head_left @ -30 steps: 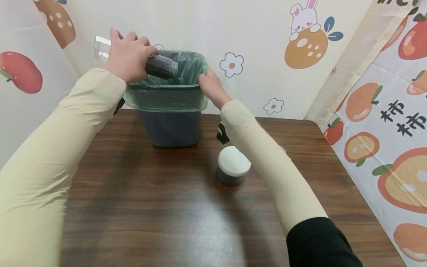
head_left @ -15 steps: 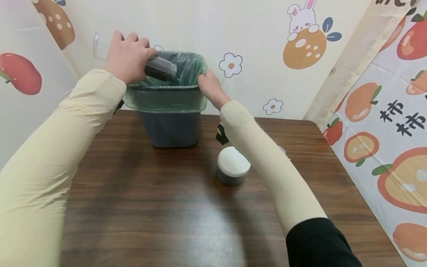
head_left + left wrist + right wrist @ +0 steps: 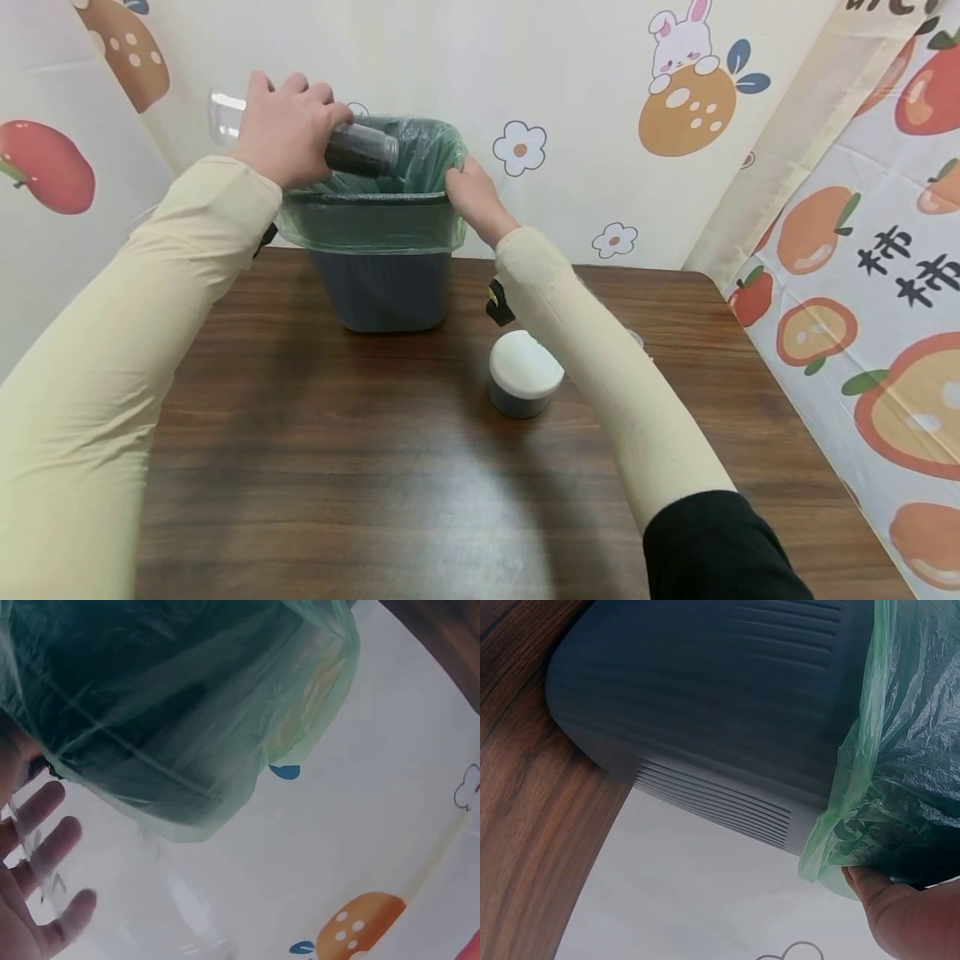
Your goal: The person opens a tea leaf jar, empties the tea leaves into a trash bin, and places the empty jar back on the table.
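Note:
In the head view my left hand (image 3: 288,129) grips a clear jar (image 3: 227,117) from above. The jar lies tilted nearly on its side, its mouth pointing right over the opening of a dark grey trash bin (image 3: 382,287). Toward the mouth the jar looks dark. The left wrist view shows fingers (image 3: 56,844) curled against the see-through jar wall. A green bin liner (image 3: 367,229) is folded over the bin's rim. My right hand (image 3: 480,196) holds the rim and liner at the right corner, thumb (image 3: 874,889) outside in the right wrist view.
A small round tub with a white lid (image 3: 525,367) stands on the brown wooden table (image 3: 360,492), beside my right forearm. Behind that forearm peeks the edge of a clear object (image 3: 636,337). A printed curtain (image 3: 570,100) hangs close behind the bin.
The jar rocks slightly in my left hand; its base end was blurred half a second ago and now sits a little lower than at first. My right hand and the bin keep their places.

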`<state>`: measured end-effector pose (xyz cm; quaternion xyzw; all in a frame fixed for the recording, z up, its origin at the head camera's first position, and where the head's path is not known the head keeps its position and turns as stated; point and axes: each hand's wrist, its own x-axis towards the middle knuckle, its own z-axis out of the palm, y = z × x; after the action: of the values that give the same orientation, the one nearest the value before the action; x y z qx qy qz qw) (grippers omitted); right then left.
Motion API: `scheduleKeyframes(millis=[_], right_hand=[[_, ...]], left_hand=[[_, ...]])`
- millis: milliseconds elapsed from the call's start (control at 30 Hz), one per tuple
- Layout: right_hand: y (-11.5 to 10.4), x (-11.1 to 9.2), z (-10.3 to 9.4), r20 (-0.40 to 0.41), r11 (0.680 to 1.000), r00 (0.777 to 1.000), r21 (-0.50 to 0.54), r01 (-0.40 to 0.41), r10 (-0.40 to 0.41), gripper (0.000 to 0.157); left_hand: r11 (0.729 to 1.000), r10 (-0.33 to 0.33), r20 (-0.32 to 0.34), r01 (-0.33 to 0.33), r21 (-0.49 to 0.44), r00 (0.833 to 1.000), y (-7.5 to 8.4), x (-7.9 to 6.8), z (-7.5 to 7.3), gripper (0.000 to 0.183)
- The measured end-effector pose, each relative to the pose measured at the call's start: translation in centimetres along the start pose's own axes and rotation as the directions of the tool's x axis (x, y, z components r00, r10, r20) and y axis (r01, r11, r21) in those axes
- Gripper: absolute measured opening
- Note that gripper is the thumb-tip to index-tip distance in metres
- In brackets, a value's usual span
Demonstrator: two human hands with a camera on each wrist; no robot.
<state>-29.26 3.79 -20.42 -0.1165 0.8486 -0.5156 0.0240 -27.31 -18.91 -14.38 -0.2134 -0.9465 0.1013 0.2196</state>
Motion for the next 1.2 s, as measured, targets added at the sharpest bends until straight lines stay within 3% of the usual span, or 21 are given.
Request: scheduleKeyframes(millis=[333,600,900,1067,1200], right_hand=[[0.14,-0.07,0.14,0.011,1.000,1.000,0.014,0.017,-0.017,0.039],[0.07,-0.06,0.30,0.009,1.000,1.000,0.010,0.024,-0.024,0.042],[0.14,-0.14,0.18,0.011,1.000,1.000,0.014,0.024,-0.024,0.043],[0.12,-0.16,0.05,0.010,1.000,1.000,0.011,0.018,-0.018,0.043],[0.07,-0.13,-0.06,0.013,1.000,1.000,0.011,0.019,-0.019,0.043]], left_hand=[[1.000,0.031,-0.042,-0.031,-0.003,0.999,-0.18,-0.10,0.27,0.053],[1.000,0.010,0.013,-0.010,-0.002,1.000,-0.26,-0.18,0.19,0.055],[1.000,0.017,0.016,-0.017,0.010,1.000,-0.04,-0.14,0.11,0.055],[0.998,0.045,-0.015,-0.044,0.034,0.999,0.14,0.01,0.15,0.054],[0.999,0.024,0.001,-0.024,0.028,1.000,0.30,0.01,0.09,0.055]])
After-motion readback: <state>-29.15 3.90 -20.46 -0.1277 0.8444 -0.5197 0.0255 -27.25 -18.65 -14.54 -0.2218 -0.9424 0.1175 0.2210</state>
